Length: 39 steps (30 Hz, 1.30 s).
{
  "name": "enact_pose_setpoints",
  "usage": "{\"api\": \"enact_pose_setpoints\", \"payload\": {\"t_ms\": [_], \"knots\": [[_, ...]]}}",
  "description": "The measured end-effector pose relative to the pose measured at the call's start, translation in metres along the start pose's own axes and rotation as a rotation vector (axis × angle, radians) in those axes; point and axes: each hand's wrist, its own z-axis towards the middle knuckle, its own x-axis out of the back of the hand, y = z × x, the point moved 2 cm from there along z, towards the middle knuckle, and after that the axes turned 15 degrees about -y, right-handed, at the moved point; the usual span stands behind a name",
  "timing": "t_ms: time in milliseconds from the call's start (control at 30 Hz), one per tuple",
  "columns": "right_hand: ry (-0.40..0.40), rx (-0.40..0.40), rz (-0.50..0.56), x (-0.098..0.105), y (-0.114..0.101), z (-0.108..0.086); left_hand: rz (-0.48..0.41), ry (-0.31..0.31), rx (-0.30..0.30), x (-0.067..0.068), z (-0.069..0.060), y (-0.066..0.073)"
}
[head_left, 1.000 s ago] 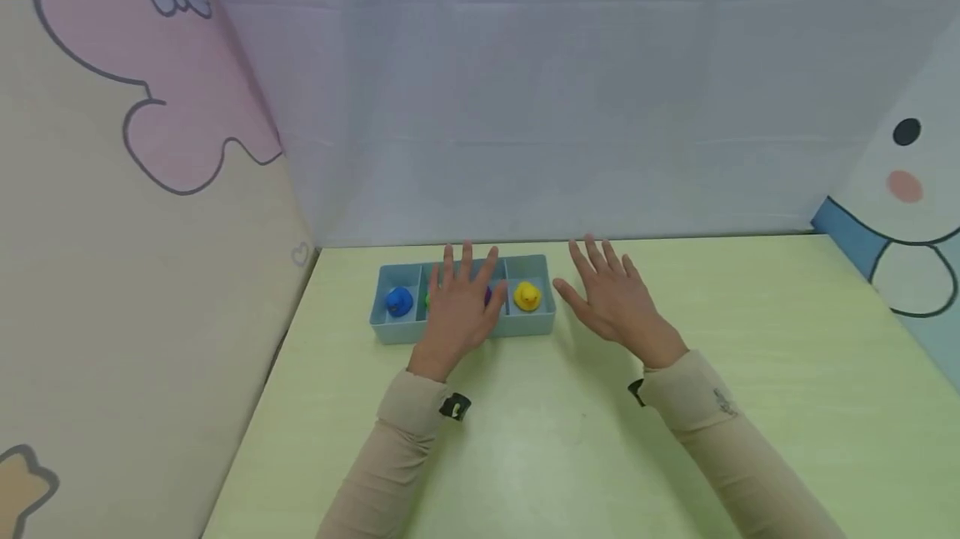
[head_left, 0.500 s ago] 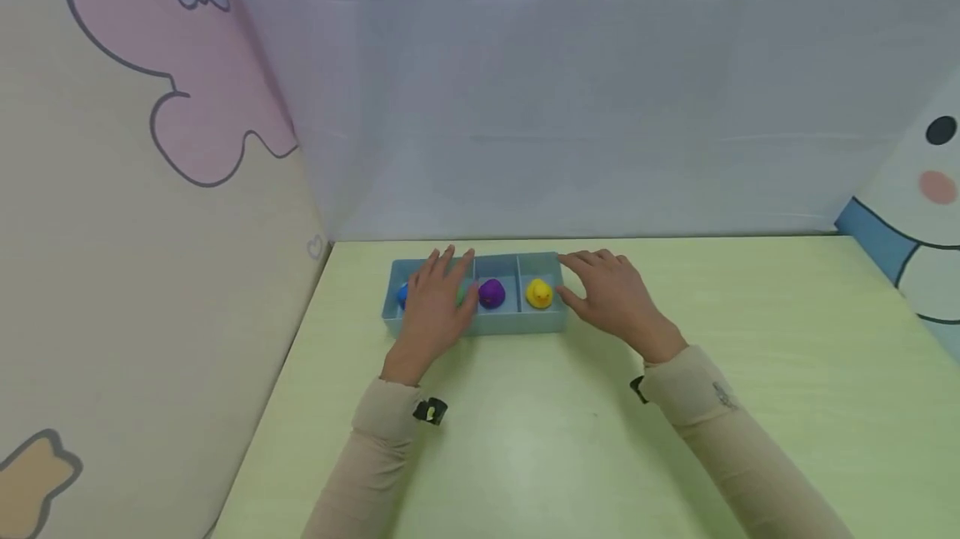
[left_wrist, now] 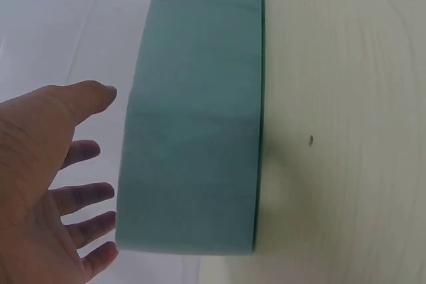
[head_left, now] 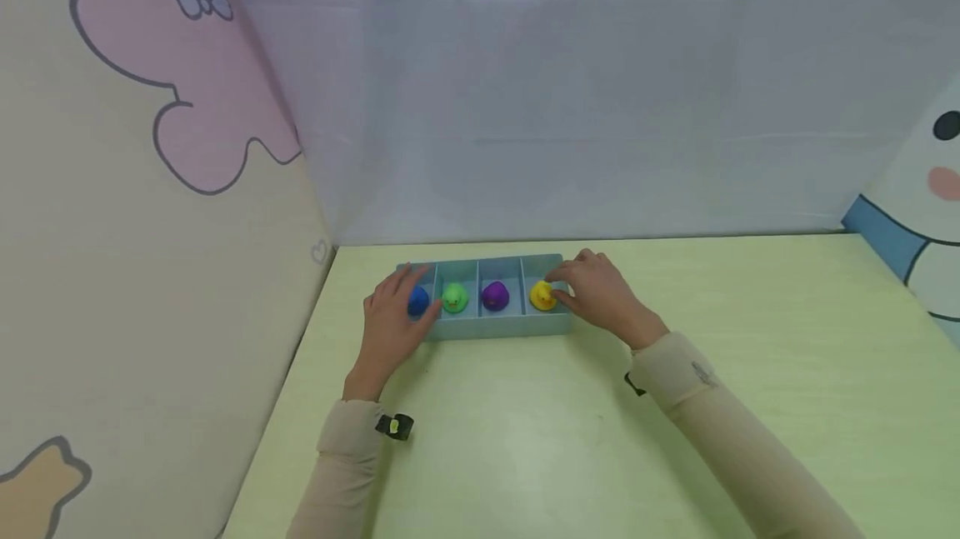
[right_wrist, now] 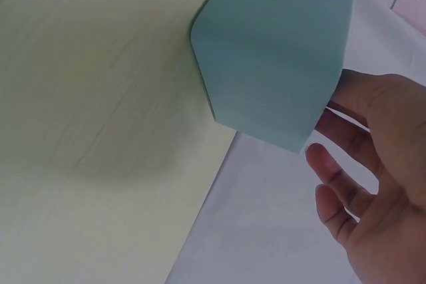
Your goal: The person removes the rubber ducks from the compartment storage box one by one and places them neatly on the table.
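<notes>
A blue-green tray [head_left: 495, 326] has four compartments in a row, holding a blue duck [head_left: 417, 301], a green duck [head_left: 454, 297], a purple duck [head_left: 496, 296] and a yellow duck [head_left: 543, 296]. My left hand [head_left: 392, 326], fingers spread, is over the tray's left end and partly hides the blue duck. At the right end, my right hand [head_left: 603, 297] has its thumb and index finger at the yellow duck, without a visible grip round it. In the right wrist view, those fingertips of my hand [right_wrist: 379, 164] pass behind the tray wall [right_wrist: 273, 58].
The tray stands near the back of a pale yellow-green table [head_left: 510, 431]. Behind it hangs a pale cloth [head_left: 562, 122]. A wall with a cartoon print [head_left: 217, 122] rises on the left, and another printed panel [head_left: 907, 214] is at the right.
My left hand has moved left along the tray, uncovering the green and purple ducks. My right hand has moved left from beside the tray, its thumb and index finger drawing closer together at the yellow duck.
</notes>
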Motion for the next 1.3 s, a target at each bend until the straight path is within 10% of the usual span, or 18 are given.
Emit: {"api": "enact_pose_setpoints", "payload": {"t_ms": [700, 1300], "knots": [[-0.083, -0.038, 0.002, -0.012, -0.004, 0.015, -0.134, -0.212, 0.226, -0.023, -0.003, -0.051], [-0.013, -0.075, 0.002, -0.004, -0.005, 0.011, -0.164, -0.211, 0.241, -0.019, 0.003, -0.047]]}}
